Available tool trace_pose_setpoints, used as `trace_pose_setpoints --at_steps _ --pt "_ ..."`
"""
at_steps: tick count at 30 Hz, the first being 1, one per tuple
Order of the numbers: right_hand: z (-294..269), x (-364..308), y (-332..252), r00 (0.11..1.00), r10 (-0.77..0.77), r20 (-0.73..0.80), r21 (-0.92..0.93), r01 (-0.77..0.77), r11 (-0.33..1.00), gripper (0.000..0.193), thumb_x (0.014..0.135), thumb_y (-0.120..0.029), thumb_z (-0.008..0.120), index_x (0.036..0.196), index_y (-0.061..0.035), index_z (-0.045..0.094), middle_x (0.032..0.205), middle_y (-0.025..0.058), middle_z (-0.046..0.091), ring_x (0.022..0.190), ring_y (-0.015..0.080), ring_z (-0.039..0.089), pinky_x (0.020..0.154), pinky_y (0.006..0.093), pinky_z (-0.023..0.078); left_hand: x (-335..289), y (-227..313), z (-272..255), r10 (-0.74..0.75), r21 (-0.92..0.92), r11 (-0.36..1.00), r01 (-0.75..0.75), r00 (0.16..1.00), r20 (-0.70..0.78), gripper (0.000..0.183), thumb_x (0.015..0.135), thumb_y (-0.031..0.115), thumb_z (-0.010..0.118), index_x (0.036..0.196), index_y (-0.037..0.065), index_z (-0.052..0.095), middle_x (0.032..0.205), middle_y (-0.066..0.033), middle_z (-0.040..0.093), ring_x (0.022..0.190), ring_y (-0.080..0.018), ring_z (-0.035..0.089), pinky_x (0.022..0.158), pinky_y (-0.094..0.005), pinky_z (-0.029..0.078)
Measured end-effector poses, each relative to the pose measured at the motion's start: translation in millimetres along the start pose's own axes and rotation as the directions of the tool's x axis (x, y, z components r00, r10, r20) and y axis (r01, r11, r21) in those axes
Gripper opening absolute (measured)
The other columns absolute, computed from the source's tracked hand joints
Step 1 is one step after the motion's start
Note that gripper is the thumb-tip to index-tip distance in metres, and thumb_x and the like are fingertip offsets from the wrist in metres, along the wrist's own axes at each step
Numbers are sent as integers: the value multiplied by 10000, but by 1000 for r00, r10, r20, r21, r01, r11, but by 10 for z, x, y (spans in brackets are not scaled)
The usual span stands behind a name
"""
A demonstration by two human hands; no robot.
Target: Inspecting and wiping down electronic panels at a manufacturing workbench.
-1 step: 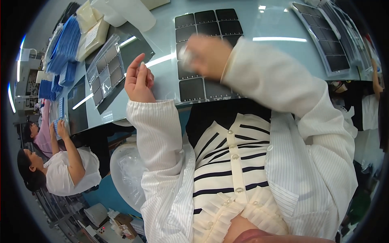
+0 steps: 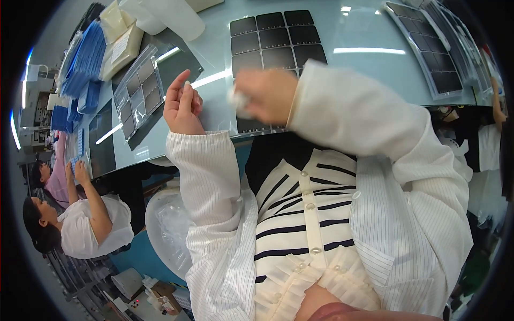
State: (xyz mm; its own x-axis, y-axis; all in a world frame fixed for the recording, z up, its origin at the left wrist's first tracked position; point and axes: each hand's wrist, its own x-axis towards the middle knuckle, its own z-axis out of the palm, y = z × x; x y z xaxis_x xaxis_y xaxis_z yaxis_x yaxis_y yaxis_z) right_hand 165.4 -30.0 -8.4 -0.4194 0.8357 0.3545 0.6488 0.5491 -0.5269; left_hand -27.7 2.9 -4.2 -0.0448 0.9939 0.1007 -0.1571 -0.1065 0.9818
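A grid of dark square pieces with rounded corners (image 2: 274,37) lies on the glass-topped table (image 2: 369,75) in front of me. My right hand (image 2: 270,93), smeared by motion, is over the nearer squares and covers part of them. Bunched in its fingers is a white wad (image 2: 237,101) that looks like a wiping cloth. To the left of the grid, my left hand (image 2: 182,109) is raised with index finger and thumb apart and the other fingers curled, with nothing visible in it. Near it lies a clear sleeve of similar squares (image 2: 140,88).
Blue packets (image 2: 83,64) and a cream package (image 2: 123,53) are stacked at the far left, beside a white cylinder (image 2: 179,18). More sleeved dark sheets (image 2: 428,51) lie at the right. A plastic-lined bin (image 2: 171,232) stands below the table; another person (image 2: 93,224) works at left.
My right hand has moved a little left and toward me with the white wad, uncovering more of the middle squares. My left hand has barely shifted.
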Motion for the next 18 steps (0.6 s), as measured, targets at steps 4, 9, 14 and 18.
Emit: trace_pose_setpoints --at_steps 4,9,14,18 --pt "-186 93 200 998 -12 -64 -153 2 988 213 731 -205 651 876 -81 556 853 95 576 772 305 597 655 410 473 -13 23 -33 15 -31 999 -14 999 48 250 883 77 539 1118 -5 566 592 26 441 525 -34 379 476 -175 293" --pt "-501 218 891 697 -461 -549 -566 96 819 163 885 -152 576 958 -6 571 596 6 564 350 53 384 338 208 261 9 49 14 3 28 1000 -4 999 33 249 873 82 559 1111 9 575 623 12 499 544 -43 425 491 -174 320" --pt "-218 -428 -299 996 -73 59 -23 75 997 240 726 -197 673 877 -65 542 799 113 553 728 311 589 645 397 473 10 -17 -69 -1 28 1000 0 999 51 248 876 93 563 1109 10 576 629 11 507 548 -42 431 495 -174 328" --pt "-689 -478 513 961 170 -219 -137 -202 970 228 759 -204 644 897 -40 565 818 135 581 732 310 582 651 372 462 -9 54 10 -6 79 997 0 997 71 240 882 104 563 1105 18 582 645 8 522 558 -43 439 501 -178 336"
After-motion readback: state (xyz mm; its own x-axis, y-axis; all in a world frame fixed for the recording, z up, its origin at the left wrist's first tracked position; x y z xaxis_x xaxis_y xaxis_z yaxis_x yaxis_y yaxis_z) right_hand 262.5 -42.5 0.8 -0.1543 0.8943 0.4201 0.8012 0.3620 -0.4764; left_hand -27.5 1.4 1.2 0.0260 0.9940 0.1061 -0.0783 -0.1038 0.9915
